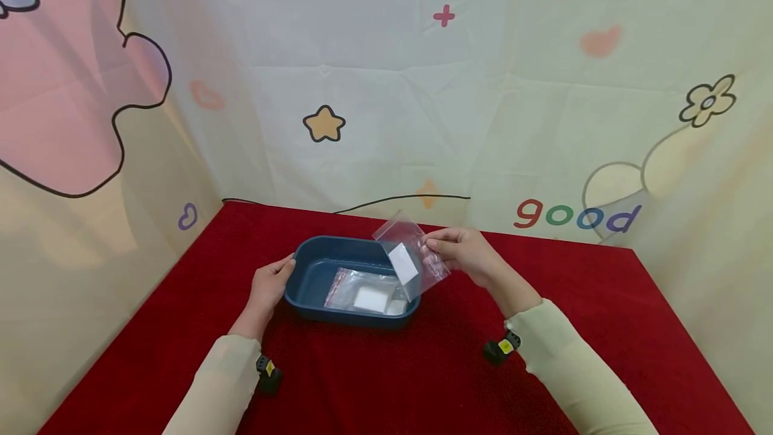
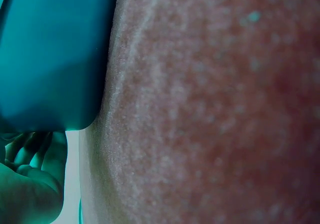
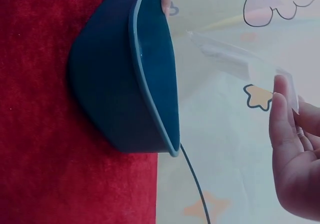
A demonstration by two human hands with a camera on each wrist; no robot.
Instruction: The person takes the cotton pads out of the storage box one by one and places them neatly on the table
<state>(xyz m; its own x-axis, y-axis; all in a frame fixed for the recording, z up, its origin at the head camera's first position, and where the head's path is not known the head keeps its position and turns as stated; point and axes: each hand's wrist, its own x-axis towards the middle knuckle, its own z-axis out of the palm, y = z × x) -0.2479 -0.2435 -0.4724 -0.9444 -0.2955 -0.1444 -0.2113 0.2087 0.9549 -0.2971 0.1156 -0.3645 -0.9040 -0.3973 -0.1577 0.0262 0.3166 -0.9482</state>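
Observation:
A dark blue oblong basin (image 1: 314, 314) stands on the red cloth. My left hand (image 1: 270, 285) grips its left end, thumb at the rim; in the left wrist view the fingers (image 2: 52, 159) are against the basin's wall (image 2: 50, 58). Above the basin's right end, my right hand (image 1: 461, 254) pinches a clear plastic bag (image 1: 431, 267) with a white block (image 1: 403, 263) inside. The right wrist view has this bag (image 3: 225, 56) between thumb and fingertips, apart from the basin (image 3: 110, 78). Inside the basin lie more clear bags (image 1: 345, 291) with white pieces (image 1: 371, 299).
Red cloth (image 1: 386, 381) covers the table around the basin. Behind it and at both sides hangs a pale printed curtain (image 1: 362, 86). A small black device is strapped at each wrist, the right one (image 1: 501, 348) and the left one (image 1: 268, 374).

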